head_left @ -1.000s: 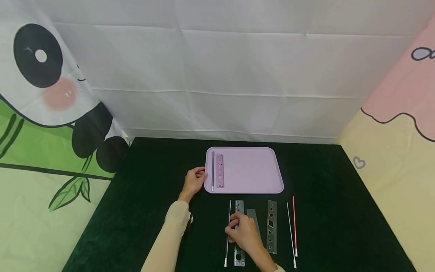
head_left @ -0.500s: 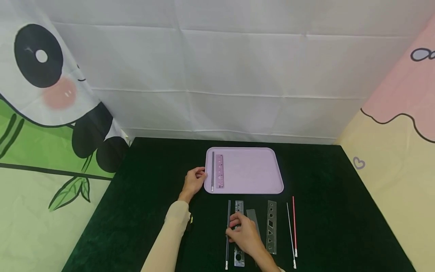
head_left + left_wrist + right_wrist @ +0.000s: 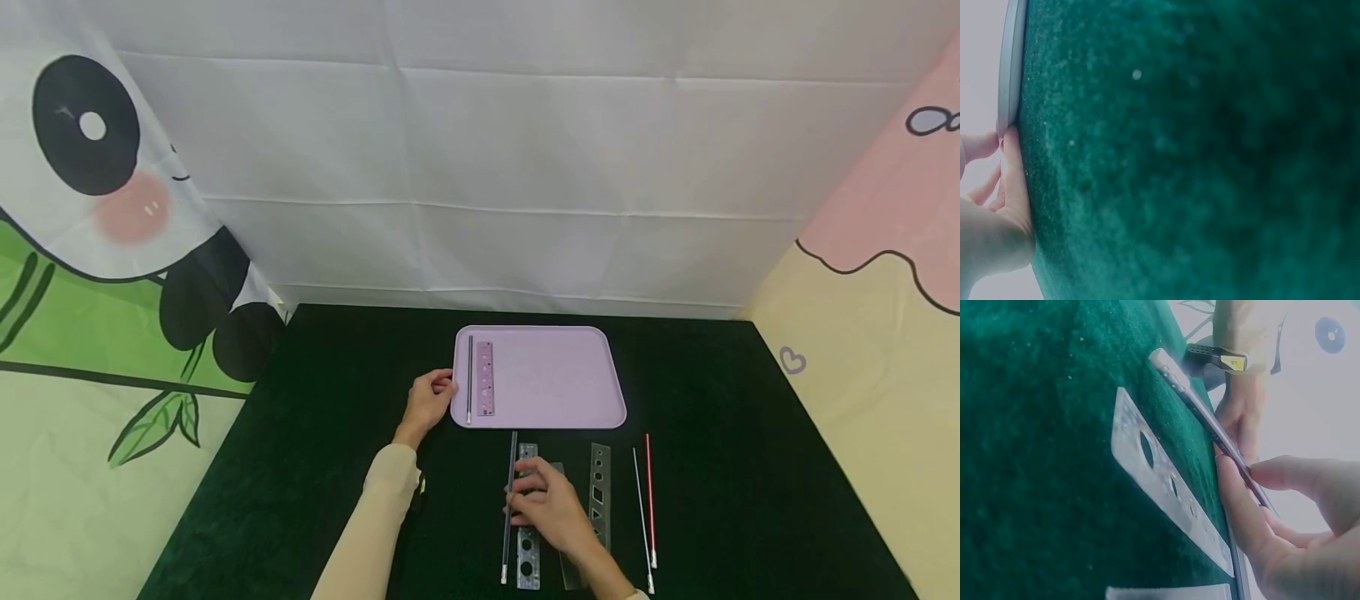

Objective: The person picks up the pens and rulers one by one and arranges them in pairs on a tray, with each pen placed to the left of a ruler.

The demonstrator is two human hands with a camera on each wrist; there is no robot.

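Left hand (image 3: 429, 402): fingers curled against the tray's (image 3: 555, 379) left rim, on green cloth (image 3: 322, 467). Tray holds one rod (image 3: 470, 377) and one pink ruler (image 3: 485, 377), side by side at its left edge. Right hand (image 3: 546, 502): I pinch a dark rod (image 3: 510, 508), just off the cloth beside a clear stencil ruler (image 3: 527, 550). Further right, another stencil ruler (image 3: 599, 492), white rod (image 3: 641, 518), red rod (image 3: 650, 496). My hand partly covers a third clear ruler (image 3: 572, 567).

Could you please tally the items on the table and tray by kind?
Rulers: 4, one on the tray, three on the cloth.
Rods: 4.
Tray: 1.
Total: 9.
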